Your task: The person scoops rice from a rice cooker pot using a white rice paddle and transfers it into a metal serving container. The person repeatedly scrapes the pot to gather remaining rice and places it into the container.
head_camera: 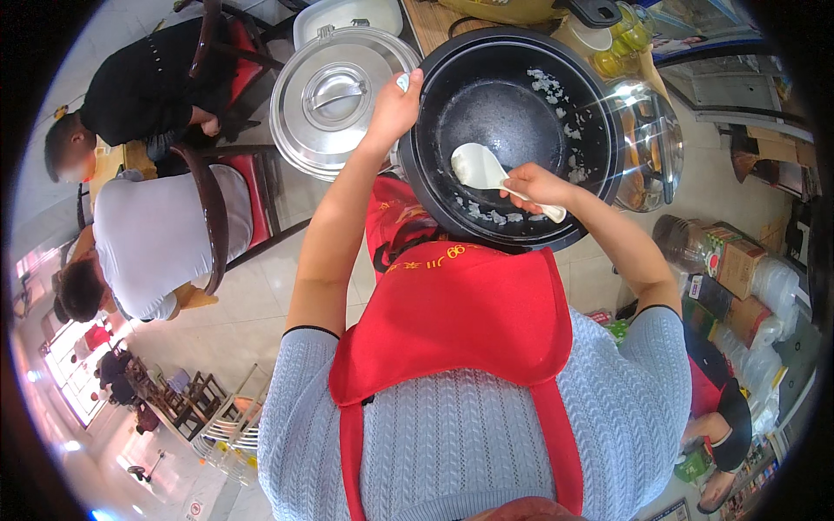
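Observation:
A wide black pot (pixel 502 124), like the inner pot of a large rice cooker, stands before me. Grains and clumps of cooked white rice (pixel 548 88) cling along its inner wall; the middle of its floor shows bare, dark metal. My right hand (pixel 537 187) grips the handle of a white rice paddle (pixel 479 168), whose broad blade is inside the pot, over its near left part. A little rice seems to stick to the blade. At the pot's left rim, my left hand (pixel 396 109) is closed with its thumb up against the edge. A small pale object (pixel 402 82) shows by that thumb.
Left of the pot sits a round steel lid (pixel 339 91) with a handle. A shiny rounded vessel (pixel 648 146) with a dark handle stands at the right, near yellow-green cups (pixel 619 49). Two people sit on chairs (pixel 218 215) at the left. Boxes and plastic containers (pixel 736 267) fill the right side.

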The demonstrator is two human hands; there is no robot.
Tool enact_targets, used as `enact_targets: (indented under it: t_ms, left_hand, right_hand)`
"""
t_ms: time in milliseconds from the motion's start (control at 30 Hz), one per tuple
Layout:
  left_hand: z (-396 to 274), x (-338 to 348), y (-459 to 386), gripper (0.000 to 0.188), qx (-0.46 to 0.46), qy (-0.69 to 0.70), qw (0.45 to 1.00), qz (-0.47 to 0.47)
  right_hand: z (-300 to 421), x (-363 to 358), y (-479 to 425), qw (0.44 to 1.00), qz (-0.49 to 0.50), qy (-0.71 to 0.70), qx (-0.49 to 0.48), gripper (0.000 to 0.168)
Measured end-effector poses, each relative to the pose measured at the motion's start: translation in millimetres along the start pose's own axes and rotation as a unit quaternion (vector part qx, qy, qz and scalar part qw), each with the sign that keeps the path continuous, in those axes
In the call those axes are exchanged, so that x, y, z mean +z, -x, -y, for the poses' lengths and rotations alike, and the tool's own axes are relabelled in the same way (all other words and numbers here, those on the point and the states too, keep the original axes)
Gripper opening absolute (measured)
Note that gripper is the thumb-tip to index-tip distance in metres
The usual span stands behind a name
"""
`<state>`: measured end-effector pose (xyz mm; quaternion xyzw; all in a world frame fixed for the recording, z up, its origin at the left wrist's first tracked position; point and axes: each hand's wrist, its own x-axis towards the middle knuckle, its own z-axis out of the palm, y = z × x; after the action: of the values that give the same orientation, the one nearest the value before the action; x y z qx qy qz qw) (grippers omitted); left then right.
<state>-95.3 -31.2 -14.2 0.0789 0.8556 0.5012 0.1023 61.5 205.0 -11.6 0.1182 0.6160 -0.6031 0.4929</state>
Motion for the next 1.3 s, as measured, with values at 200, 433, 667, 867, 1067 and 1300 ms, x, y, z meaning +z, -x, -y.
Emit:
enact_targets:
  t_ms: [200,433,667,867,1067,1300]
  left_hand:
    - [3,1,-1,0.048,0.001,0.015,1.000,0.003]
    - [1,0,-1,0.049,0.002,-0.003,1.000,0.000]
    - [-2,0,0,0.050,-0.004,-0.002,1.000,0.000]
    - [4,1,-3,0.048,-0.021,-0.013,1.000,0.011]
    - [5,1,-3,0.050,-0.008,-0.010,1.000,0.009]
    - [-1,-2,2,0.048,-0.013,-0.018,1.000,0.000]
  right_hand:
    - [1,16,-21,0.998,-0.018,0.066,-0.011,0.025]
    - [2,22,-20,0.991,-0.009,0.128,-0.046,0.026]
    - [20,5,14,0.996,0.073,-0.048,-0.002,0.024]
    - [11,-17,13,0.992,0.022,0.123,0.021,0.024]
    - [3,-7,0,0.965,0.034,0.259,-0.001,0.025]
    - [17,15,15,0.949,0.080,0.305,0.001,0.022]
